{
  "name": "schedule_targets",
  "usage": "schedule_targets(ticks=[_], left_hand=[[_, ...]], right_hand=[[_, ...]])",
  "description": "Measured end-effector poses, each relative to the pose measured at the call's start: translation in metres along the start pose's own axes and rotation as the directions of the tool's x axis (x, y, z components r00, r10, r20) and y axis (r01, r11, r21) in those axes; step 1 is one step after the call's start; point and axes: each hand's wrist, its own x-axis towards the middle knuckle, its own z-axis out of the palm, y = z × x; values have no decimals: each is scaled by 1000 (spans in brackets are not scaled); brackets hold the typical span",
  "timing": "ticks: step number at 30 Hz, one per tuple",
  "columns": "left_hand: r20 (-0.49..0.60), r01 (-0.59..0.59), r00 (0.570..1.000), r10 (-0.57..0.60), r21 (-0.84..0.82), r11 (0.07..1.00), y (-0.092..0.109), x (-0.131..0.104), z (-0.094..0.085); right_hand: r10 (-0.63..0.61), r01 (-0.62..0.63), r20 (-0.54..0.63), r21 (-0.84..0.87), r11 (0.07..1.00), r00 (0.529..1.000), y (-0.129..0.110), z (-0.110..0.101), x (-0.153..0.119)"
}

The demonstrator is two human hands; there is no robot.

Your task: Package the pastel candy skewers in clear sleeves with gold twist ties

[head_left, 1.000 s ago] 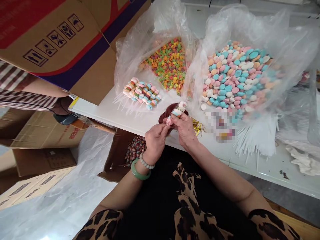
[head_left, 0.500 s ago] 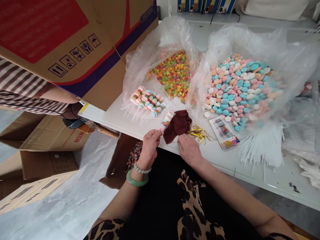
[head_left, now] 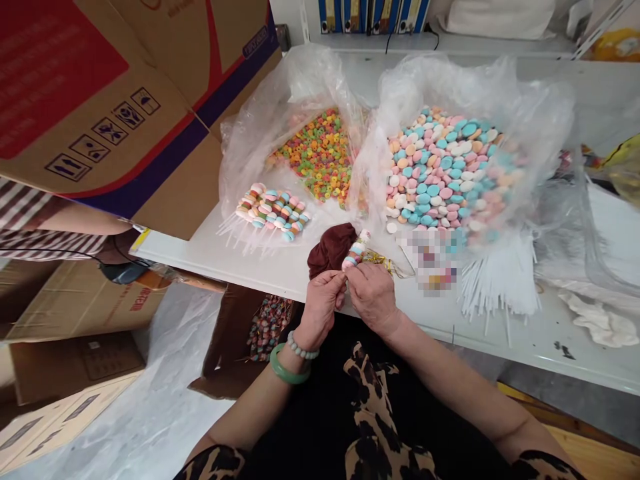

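Observation:
A wrapped candy skewer (head_left: pixel 356 252), banded in pink, blue and white, stands tilted above my hands. My left hand (head_left: pixel 323 303) pinches at its lower end, fingers closed. Right beside it, my right hand (head_left: pixel 374 297) is closed on the base of the same skewer; any small tie between the fingertips is hidden. Behind my left hand lies a bunched dark brown cloth (head_left: pixel 330 248). Gold twist ties (head_left: pixel 383 259) spread on the table behind my right hand, partly covered by it.
Finished candy skewers (head_left: pixel 273 210) lie left on the white table (head_left: pixel 420 317). Clear bags hold ring-shaped candies (head_left: pixel 320 153) and pastel candies (head_left: pixel 445 173). White sticks (head_left: pixel 495 280) are at right. A large carton (head_left: pixel 150 120) stands left; an open box (head_left: pixel 220 353) sits below the edge.
My right hand has left the gold ties and come against my left hand at the skewer's base. The skewer has moved right, in front of the cloth. The camera view has shifted right.

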Motion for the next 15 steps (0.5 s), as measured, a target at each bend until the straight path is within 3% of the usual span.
schedule_targets(ticks=[2, 4, 5, 7, 8, 10, 12, 15], left_hand=[[-18, -16, 1000, 16, -23, 1000, 0, 1, 0], [-25, -9, 1000, 8, -47, 999, 0, 2, 0], [-20, 7, 1000, -8, -62, 998, 0, 3, 1], [25, 63, 998, -61, -100, 993, 0, 4, 0], [72, 101, 993, -93, -118, 988, 0, 5, -2], [223, 199, 960, -168, -122, 972, 1, 6, -7], [407, 308, 876, -260, -55, 950, 4, 7, -14], [599, 435, 676, -430, 147, 888, 11, 6, -24]], right_hand=[[117, -128, 62, 236, 963, 991, 1, 1, -1], [298, -334, 154, 485, 808, 942, -1, 5, -1], [401, -450, 222, 592, 669, 889, -2, 7, -1], [526, -616, 412, 728, 301, 744, -2, 8, 0], [512, -649, 512, 750, 124, 690, 0, 7, 1], [380, -662, 644, 742, -102, 664, 4, -1, 4], [220, -674, 682, 728, -124, 697, 9, -14, 5], [39, -689, 688, 723, 51, 725, 9, -30, 0]])
